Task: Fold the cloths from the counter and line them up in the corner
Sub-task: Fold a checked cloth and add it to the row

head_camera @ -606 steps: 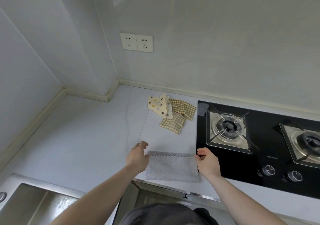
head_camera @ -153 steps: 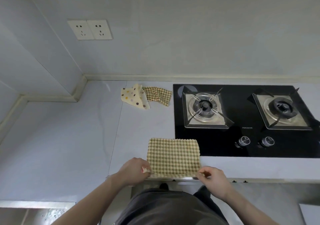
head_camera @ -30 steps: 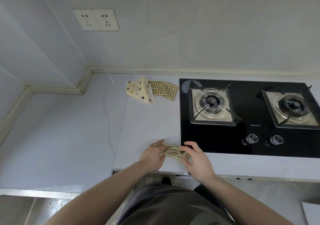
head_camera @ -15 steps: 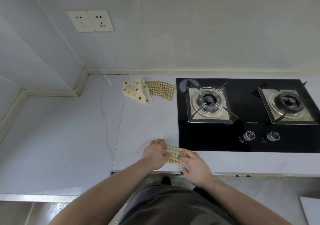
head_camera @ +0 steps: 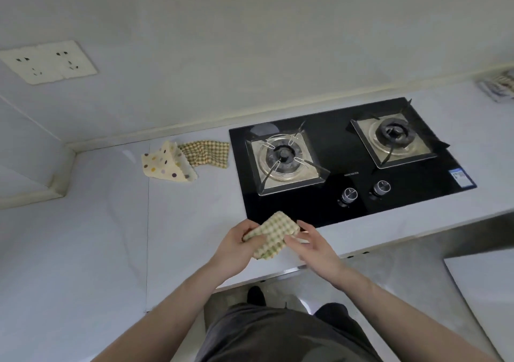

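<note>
Folded checked cloth (head_camera: 271,235) held above the worktop's (head_camera: 111,222) front edge, in front of the hob (head_camera: 347,167).

The left hand's (head_camera: 239,247) fingers (head_camera: 247,226) and thumb are curled round the small checked bundle at its left edge, while the right hand (head_camera: 314,247) has its fingers (head_camera: 304,226) loosely spread, the thumb tip touching the cloth's near corner. The fabric looks light, soft and limp, likely to spring open unless pinched across the folded layers. A spotted cloth (head_camera: 167,165) and a second checked cloth (head_camera: 207,154) lie unfolded by the back wall, touching each other. At far right a blurred stack (head_camera: 498,87) sits in the corner. White lettering and a blue label on the hob are too small to read.
</note>
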`<state>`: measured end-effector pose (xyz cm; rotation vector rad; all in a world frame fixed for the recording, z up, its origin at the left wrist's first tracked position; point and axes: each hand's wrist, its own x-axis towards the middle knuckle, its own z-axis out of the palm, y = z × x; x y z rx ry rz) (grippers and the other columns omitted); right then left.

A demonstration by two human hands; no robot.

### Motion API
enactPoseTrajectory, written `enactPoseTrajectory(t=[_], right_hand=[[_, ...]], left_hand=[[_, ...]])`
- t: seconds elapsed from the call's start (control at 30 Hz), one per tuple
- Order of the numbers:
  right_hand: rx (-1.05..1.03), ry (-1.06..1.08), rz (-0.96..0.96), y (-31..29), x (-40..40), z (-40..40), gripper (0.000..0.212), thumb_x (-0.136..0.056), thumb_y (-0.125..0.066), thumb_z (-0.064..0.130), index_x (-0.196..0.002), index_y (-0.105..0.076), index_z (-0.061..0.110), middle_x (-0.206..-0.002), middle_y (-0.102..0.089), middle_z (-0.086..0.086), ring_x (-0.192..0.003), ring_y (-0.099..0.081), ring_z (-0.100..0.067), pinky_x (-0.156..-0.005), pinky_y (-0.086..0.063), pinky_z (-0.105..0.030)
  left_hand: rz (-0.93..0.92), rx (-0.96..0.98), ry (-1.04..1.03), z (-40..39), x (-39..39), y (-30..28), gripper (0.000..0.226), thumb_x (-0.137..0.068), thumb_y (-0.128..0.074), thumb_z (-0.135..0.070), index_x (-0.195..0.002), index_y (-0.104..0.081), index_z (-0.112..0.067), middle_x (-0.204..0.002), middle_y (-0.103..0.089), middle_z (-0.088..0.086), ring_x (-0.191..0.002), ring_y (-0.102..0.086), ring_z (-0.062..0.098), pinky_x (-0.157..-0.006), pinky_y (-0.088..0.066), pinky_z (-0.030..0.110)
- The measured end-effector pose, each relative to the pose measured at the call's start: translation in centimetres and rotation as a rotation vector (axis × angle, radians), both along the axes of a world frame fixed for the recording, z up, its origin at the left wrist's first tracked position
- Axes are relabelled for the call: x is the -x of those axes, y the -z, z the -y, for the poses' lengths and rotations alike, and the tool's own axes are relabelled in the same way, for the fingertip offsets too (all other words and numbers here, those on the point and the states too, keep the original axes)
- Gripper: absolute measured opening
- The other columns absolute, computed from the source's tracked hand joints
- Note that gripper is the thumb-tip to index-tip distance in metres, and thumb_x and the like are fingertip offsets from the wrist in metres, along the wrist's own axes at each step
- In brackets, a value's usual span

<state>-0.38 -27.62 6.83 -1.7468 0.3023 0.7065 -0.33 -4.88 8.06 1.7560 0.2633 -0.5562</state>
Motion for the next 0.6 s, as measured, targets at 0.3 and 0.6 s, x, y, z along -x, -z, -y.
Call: enactPoseTrajectory(t=[0.3, 0.6], right_hand=[[-0.222, 0.198, 0.003, -4.9, -0.9, 10.6, 0.031, -0.094, -0.072, 0.038, -0.121, -0.072, 0.023, -0.113, -0.077, -0.002, -0.104, -0.071, -0.016, -0.093, -0.055, -0.037], [-0.187, 0.469, 0.113, -8.0, -0.6, 25.7, 0.016, -0.094, -0.073, 0.019, -0.108, -0.072, 0.011, -0.094, -0.077, 0.001, -0.084, -0.069, -0.010, -0.074, -0.054, -0.026]], left_hand=[[0.041, 0.063, 0.192, 11.0, -4.2, -5.6, 0.014, -0.087, -0.070, -0.038, -0.097, -0.072, -0.030, -0.103, -0.071, 0.007, -0.102, -0.070, 0.028, -0.090, -0.057, 0.044], [0.072, -0.023, 0.354, 26.3, -6.2, -7.8, 0.024, -0.097, -0.070, -0.040, -0.104, -0.068, -0.017, -0.090, -0.077, -0.004, -0.081, -0.073, 0.007, -0.069, -0.053, 0.024]])
